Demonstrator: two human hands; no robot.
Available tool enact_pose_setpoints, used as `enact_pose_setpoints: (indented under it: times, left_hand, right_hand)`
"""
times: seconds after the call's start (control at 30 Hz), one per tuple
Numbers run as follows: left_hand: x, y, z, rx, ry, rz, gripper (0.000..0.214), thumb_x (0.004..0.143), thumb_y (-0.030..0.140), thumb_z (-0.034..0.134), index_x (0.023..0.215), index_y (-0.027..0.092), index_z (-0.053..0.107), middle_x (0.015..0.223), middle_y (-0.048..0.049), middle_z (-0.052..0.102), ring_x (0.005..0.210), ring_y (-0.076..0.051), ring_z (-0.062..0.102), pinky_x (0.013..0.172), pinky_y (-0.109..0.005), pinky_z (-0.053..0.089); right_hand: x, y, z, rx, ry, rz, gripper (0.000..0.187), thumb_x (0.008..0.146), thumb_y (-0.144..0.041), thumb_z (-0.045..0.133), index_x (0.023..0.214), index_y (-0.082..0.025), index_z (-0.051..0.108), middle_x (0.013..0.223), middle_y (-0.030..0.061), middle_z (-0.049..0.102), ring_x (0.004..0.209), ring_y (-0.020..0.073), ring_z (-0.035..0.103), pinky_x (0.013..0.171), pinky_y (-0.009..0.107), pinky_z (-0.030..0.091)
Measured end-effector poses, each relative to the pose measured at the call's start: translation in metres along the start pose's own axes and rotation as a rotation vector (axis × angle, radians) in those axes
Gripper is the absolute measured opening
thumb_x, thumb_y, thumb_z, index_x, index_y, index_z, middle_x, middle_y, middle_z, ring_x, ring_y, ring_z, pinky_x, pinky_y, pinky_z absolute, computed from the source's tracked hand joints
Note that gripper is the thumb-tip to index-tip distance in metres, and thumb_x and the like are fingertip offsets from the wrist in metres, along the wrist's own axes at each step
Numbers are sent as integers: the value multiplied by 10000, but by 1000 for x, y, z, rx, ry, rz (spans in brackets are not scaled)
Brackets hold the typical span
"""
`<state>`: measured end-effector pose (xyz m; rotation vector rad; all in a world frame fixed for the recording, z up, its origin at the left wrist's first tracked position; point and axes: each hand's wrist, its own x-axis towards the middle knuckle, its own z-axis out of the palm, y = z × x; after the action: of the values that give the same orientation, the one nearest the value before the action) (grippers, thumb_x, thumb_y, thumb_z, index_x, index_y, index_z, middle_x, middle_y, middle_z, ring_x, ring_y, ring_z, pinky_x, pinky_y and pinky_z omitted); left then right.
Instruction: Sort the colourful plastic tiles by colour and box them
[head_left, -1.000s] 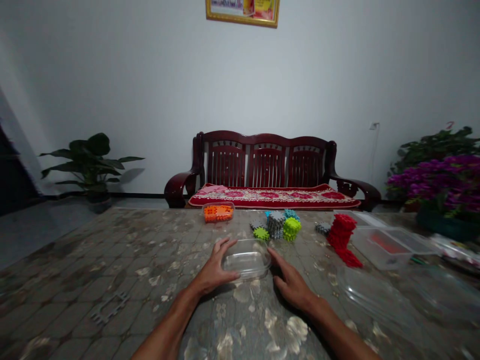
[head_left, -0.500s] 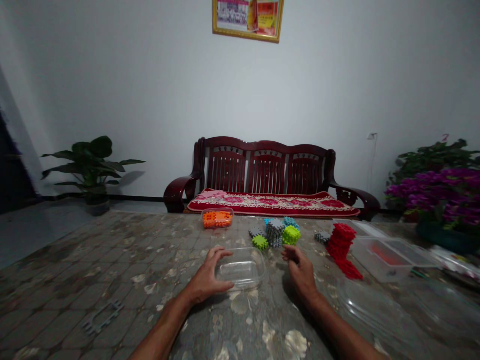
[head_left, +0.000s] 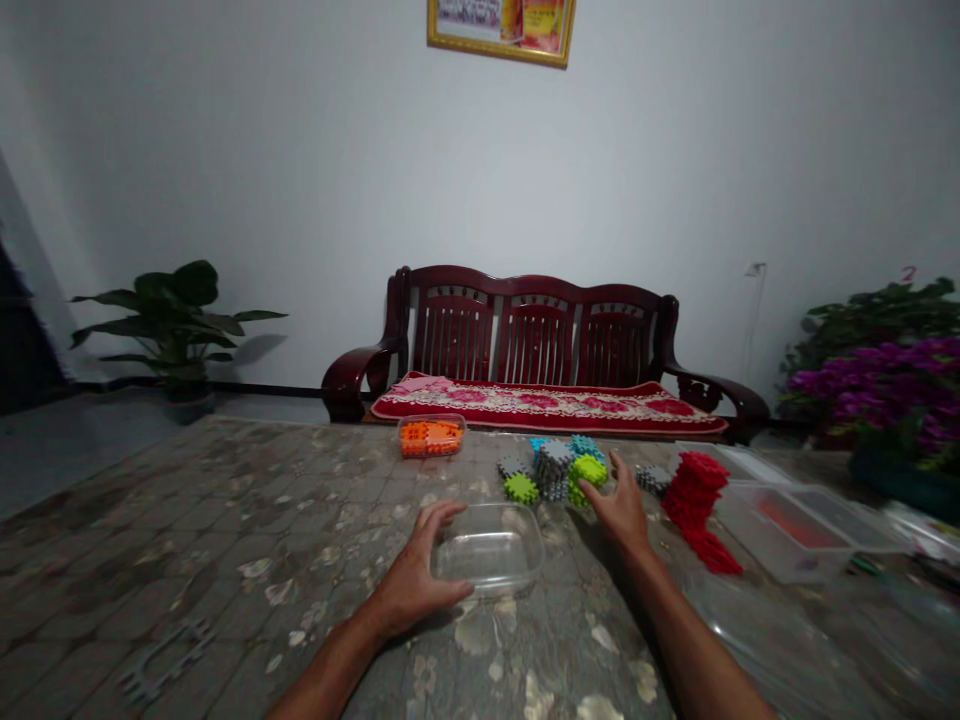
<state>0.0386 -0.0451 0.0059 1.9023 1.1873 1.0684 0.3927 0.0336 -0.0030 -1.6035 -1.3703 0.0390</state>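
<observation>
A clear plastic container (head_left: 491, 575) stands on the table in front of me. My left hand (head_left: 420, 570) grips its left end, thumb on the near side and fingers on the far side. My right hand (head_left: 621, 505) is open, thumb and fingers apart, at the right side of a lime-green stack of toothed interlocking pieces (head_left: 587, 473). Whether it touches the stack I cannot tell. Beside that stack are a grey stack (head_left: 553, 468), a flat lime-green piece (head_left: 520, 488) and blue pieces (head_left: 585, 446).
Orange pieces fill a clear container (head_left: 433, 437) at the back. To the right are a red stack (head_left: 697, 490), grey pieces (head_left: 652, 480), a translucent box (head_left: 787, 540) and a clear lid (head_left: 757, 630). A grey frame-shaped piece (head_left: 169, 658) lies front left.
My right hand has moved forward and right to the lime-green stack, and its fingers have spread. My left hand stays on the clear container. The view has shifted slightly.
</observation>
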Motion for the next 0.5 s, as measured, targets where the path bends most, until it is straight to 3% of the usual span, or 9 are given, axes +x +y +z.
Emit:
enact_pose_setpoints:
  times: [0.13,0.3,0.5]
  left_hand:
    - [0,-2,-2,30,-17,13,804,562,169,757,1335,241,550,1469,-120,452,1415,-337,413,1203,-524,318]
    - [1,-2,-3,55,-35,13,805,563,186,772,1337,254,562,1485,-114,450,1430,-348,398,1196,-531,329]
    - [1,-2,-2,71,-12,25,794,562,197,775,1328,259,578,1473,-114,466,1418,-349,416,1181,-527,356]
  right_hand:
    - [-4,2,6,-34,-58,5,907,738,-488,690,1504,-158,335,1449,209,503,1327,360,479,1102,487,373]
    - [-14,-3,4,-181,-138,145,1087,713,-496,697,1587,-141,156,1366,223,588,1226,391,584,993,516,453]
    - [-18,-14,3,-367,-153,181,1061,750,-502,666,1601,-139,148,1140,215,694,1089,412,651,907,529,468]
